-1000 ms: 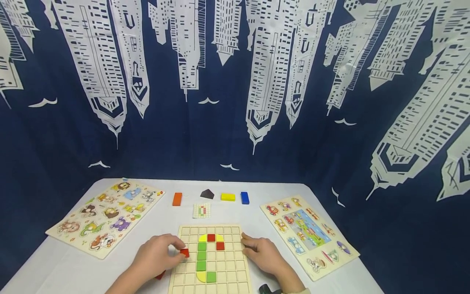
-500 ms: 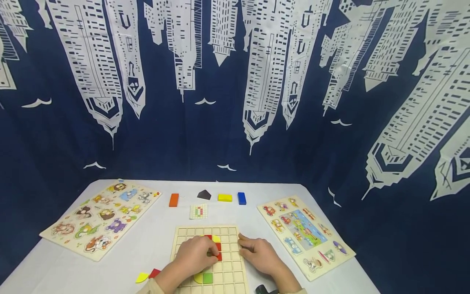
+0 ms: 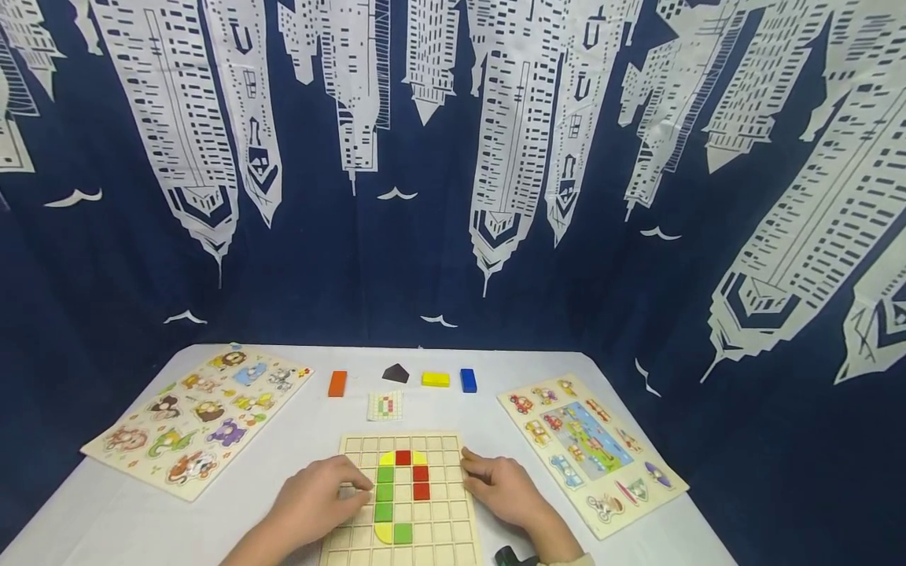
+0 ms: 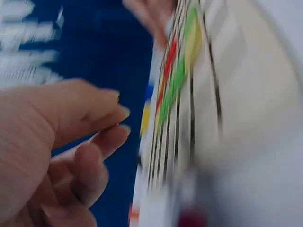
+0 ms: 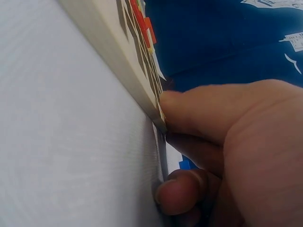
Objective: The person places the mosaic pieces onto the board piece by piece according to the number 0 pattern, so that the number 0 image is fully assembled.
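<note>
A pale wooden grid board (image 3: 446,515) lies on the white table, with red squares (image 3: 421,491), green squares (image 3: 384,493) and yellow quarter-rounds (image 3: 383,533) set in its cells. My left hand (image 3: 314,497) hovers over the board's left side, fingers loosely bent, with nothing between them. In the left wrist view, the same hand (image 4: 71,137) is apart from the blurred board. At the right edge, my right hand (image 3: 506,489) grips the board's rim. The right wrist view shows the thumb and fingers of this hand (image 5: 236,127) pinching the board edge (image 5: 123,71).
A small pattern card (image 3: 385,406) lies beyond the board. Behind it are an orange block (image 3: 337,384), a dark pentagon (image 3: 395,373), a yellow block (image 3: 435,380) and a blue block (image 3: 469,380). An animal puzzle (image 3: 198,420) stands left, a vehicle puzzle (image 3: 594,456) right.
My left hand carried a red square onto the board, let it go below the other red square, then drew back left. The right hand stayed at the board's edge.
</note>
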`<state>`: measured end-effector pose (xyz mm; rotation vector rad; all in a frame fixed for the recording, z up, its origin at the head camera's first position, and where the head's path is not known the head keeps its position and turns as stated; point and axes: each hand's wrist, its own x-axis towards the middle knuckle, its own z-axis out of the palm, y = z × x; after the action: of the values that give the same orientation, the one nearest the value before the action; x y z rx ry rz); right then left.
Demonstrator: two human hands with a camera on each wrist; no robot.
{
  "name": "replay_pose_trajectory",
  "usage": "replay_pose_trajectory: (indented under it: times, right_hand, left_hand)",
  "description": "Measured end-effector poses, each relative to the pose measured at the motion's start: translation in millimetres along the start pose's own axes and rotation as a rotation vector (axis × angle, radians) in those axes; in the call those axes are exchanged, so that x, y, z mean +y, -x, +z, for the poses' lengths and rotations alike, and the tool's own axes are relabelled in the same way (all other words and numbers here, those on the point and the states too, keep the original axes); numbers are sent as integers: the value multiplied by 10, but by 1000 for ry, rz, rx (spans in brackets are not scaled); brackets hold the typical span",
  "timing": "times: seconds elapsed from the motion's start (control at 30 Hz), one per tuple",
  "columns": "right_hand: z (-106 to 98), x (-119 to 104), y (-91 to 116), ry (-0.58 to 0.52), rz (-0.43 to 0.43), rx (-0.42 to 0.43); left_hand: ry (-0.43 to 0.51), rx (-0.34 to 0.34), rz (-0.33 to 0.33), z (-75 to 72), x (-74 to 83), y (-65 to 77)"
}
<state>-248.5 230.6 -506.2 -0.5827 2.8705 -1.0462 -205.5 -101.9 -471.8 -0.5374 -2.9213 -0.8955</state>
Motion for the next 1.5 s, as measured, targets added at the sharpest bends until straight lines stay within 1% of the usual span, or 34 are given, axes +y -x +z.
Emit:
replay_pose_trajectory:
  times: [0.1,0.17,0.23,0.3,0.4,0.47,0.57,0.67,0.87,1.0,1.1,1.17,1.23,1.3,1.33,1.5]
  right_hand:
    - [-8,-20,-10,11,-6,0]
    - [-9,-23,-15,22,-8,1]
    - [-8,-22,-15,28,-3,-3]
    - [-5,-20,-11,30,5,-4]
    - [-1,-26,1,20,13,-7]
    - [5,-35,7,9,16,-8]
    - [6,-41,19,-8,17,-9]
    - [3,-46,26,-23,22,-5]
    - [-6,-61,31,-40,28,-2]
    - [-4,-63,26,-42,26,-8]
    - [0,-61,20,-37,23,-8]
    - [5,-50,19,-30,22,-8]
    - [6,-44,17,-22,20,-8]
    - [7,-41,11,-13,18,-7]
    - [7,-40,8,-10,17,-6]
    - [0,-40,-3,0,12,-4]
  left_hand:
    - [-24,-14,-84,-193,-299,190]
    - [-11,-34,-104,-266,-484,298]
    - [48,-75,-111,-302,-628,387]
    - [146,-120,-107,-315,-731,448]
    - [262,-176,-81,-317,-829,497]
    - [295,-188,-52,-316,-871,511]
    - [288,-185,-39,-304,-897,507]
    - [250,-162,-55,-288,-900,493]
    - [177,-107,-81,-241,-865,464]
    - [137,-38,-86,-186,-817,442]
    - [114,21,-104,-145,-734,405]
    - [89,54,-116,-109,-645,367]
    - [64,77,-129,-76,-520,324]
    - [51,95,-128,-45,-374,279]
    - [50,99,-117,-28,-299,255]
    - [133,79,-53,95,45,127]
